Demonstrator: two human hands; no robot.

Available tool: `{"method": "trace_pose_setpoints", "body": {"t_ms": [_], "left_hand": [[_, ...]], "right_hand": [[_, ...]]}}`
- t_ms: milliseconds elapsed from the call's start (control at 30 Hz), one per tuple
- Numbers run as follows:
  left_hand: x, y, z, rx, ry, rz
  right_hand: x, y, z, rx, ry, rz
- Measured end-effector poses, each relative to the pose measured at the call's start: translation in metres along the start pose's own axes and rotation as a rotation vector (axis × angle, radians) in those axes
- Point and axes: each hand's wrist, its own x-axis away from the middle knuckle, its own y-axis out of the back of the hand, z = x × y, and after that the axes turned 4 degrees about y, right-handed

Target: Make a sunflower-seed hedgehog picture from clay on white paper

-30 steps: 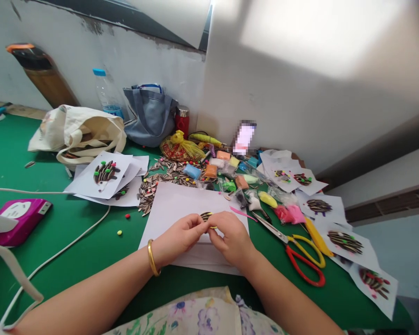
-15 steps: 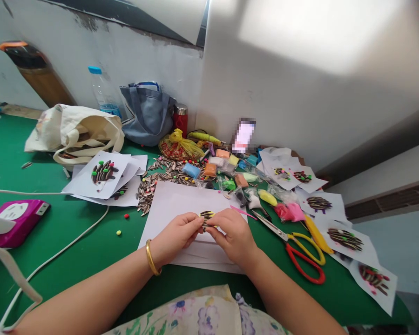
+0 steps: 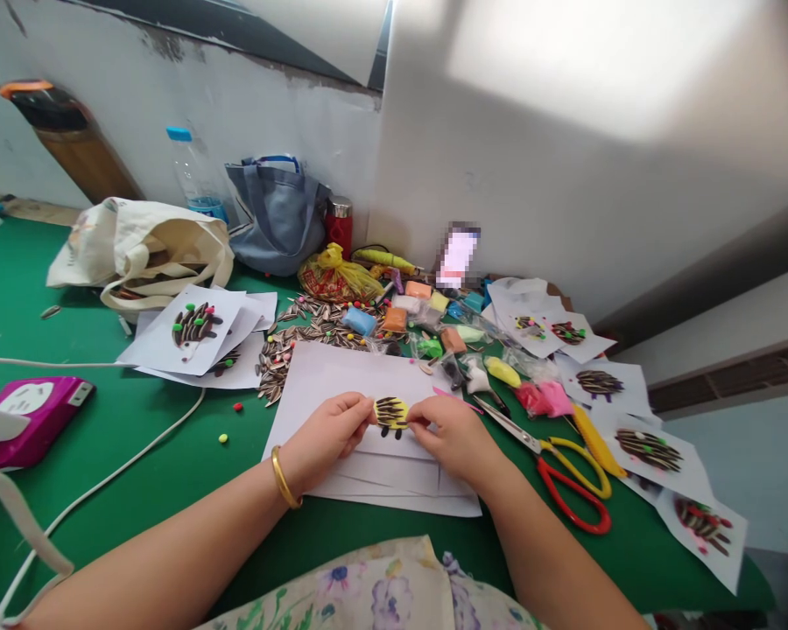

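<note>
Between my two hands is a small yellow clay hedgehog, its top covered with dark sunflower seeds and two dark feet showing below. My left hand pinches its left edge with thumb and forefinger. At its right edge the fingers of my right hand are pinched together as well. Beneath both hands lies a stack of white paper. A heap of loose sunflower seeds spreads behind the paper's left corner.
Scissors with red and yellow handles lie right of the paper. Bagged coloured clay sits behind. Finished seed hedgehogs on paper line the right edge; more cards are at left. A white cable crosses the table.
My hands have moved apart slightly, the right one shifting rightward. More of the clay hedgehog shows now, its yellow face and feet uncovered.
</note>
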Motion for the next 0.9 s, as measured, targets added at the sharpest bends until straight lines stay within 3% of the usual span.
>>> {"method": "trace_pose_setpoints", "body": {"t_ms": [900], "left_hand": [[0.001, 0.001, -0.001, 0.025, -0.005, 0.006]], "right_hand": [[-0.004, -0.02, 0.002, 0.241, 0.115, -0.008]]}}
